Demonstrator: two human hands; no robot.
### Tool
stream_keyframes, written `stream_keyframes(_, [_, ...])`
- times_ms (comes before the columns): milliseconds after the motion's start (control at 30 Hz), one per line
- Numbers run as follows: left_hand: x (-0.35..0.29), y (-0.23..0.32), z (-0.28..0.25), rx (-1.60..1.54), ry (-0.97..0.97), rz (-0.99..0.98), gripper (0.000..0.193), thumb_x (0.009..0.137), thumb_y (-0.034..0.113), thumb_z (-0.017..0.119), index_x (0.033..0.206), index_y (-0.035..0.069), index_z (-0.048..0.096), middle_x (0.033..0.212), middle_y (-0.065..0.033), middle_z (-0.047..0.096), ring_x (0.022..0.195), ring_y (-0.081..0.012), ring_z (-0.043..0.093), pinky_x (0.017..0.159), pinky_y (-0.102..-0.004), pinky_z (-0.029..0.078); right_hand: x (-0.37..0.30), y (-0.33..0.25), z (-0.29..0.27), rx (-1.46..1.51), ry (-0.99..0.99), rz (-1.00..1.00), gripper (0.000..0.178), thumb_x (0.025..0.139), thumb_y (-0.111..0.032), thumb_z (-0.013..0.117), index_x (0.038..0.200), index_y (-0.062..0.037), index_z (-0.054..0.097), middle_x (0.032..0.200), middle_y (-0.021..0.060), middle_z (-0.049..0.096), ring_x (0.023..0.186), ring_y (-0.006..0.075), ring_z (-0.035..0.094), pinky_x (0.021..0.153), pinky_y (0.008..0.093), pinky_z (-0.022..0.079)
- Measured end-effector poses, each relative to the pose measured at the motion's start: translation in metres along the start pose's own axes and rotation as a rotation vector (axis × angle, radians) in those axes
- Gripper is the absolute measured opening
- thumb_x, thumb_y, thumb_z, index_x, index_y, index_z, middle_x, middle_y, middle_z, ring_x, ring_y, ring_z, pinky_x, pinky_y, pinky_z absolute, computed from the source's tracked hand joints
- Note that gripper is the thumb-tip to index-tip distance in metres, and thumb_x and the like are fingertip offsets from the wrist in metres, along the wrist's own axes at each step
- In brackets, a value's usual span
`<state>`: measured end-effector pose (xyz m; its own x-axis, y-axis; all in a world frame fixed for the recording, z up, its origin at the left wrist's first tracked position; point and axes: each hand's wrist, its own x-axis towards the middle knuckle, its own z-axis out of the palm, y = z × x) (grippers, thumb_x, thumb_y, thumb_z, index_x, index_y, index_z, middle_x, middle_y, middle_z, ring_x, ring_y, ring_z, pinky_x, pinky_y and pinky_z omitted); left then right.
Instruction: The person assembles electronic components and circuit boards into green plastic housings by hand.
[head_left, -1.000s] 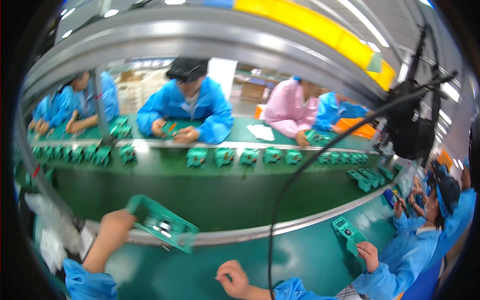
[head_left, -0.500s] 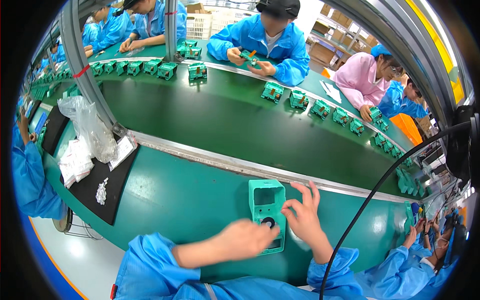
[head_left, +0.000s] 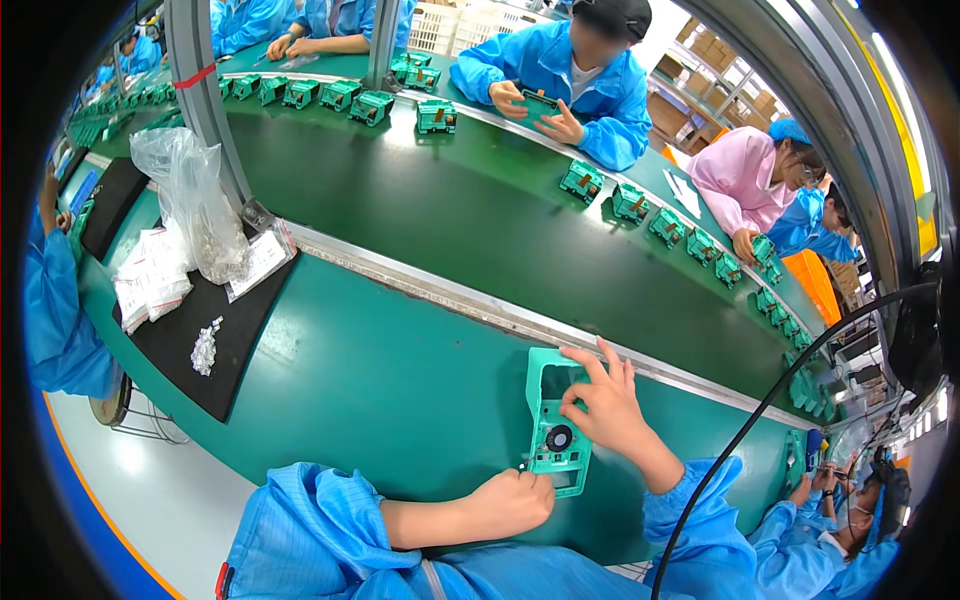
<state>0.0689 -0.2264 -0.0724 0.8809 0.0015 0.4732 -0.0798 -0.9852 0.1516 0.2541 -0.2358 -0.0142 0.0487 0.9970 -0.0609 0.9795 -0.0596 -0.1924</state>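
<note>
A green plastic housing [head_left: 537, 408] with large openings lies on the green bench in front of me. In its lower half sits a round black part [head_left: 558, 438], perhaps a small speaker or fan. My left hand [head_left: 510, 506] is closed beside the housing's lower left edge, fingers curled, with a tiny dark and pale tip showing at the fingertips; I cannot make out what it is. Over the housing's right side is my right hand [head_left: 607, 402], thumb and index finger pinched together and the other fingers raised. Anything in that pinch is too small or hidden to name.
A conveyor belt [head_left: 420, 210] crosses beyond a metal rail [head_left: 400, 277], carrying several green housings [head_left: 437, 117]. A black mat [head_left: 235, 345] on the left holds small white parts [head_left: 206, 347] and plastic bags [head_left: 190, 190]. A black cable [head_left: 745, 420] hangs at right. Co-workers sit around.
My left hand has moved down off the round black part to the housing's lower left edge. My right hand stays by the housing, still pinched. The view has shifted slightly.
</note>
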Motion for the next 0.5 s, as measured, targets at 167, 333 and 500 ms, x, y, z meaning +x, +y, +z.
stream_keyframes(167, [-0.001, -0.001, 0.000, 0.021, -0.020, -0.013, 0.009, 0.059, 0.013, 0.053, 0.058, 0.005, 0.051, 0.056, -0.0024, 0.042, 0.046, -0.0118, 0.047, 0.038, -0.0227, 0.036, 0.005, 0.000, 0.004, -0.025, 0.024, -0.028, 0.010, 0.065, -0.014, 0.064, 0.060, -0.0093, 0.056, 0.127, 0.0006, 0.033, 0.122, 0.0385, 0.018, 0.091, 0.0645, 0.017])
stream_keyframes(333, [0.001, -0.002, -0.001, 0.034, -0.016, -0.022, 0.008, 0.059, 0.013, 0.053, 0.058, 0.005, 0.051, 0.057, -0.0026, 0.042, 0.047, -0.0119, 0.048, 0.038, -0.0231, 0.037, 0.009, -0.003, 0.005, -0.030, 0.046, 0.000, 0.011, 0.064, -0.014, 0.064, 0.070, -0.0104, 0.056, 0.123, 0.0016, 0.037, 0.118, 0.0366, 0.025, 0.089, 0.0609, 0.023])
stream_keyframes(500, [-0.001, -0.003, 0.008, -0.013, -0.042, -0.051, 0.006, 0.061, 0.014, 0.052, 0.060, 0.008, 0.050, 0.059, -0.0020, 0.045, 0.048, -0.0123, 0.050, 0.040, -0.0239, 0.040, 0.010, 0.027, 0.002, 0.164, 0.074, -0.169, 0.016, 0.067, -0.006, 0.058, 0.081, -0.0129, 0.057, 0.118, 0.0033, 0.043, 0.115, 0.0346, 0.032, 0.088, 0.0530, 0.031])
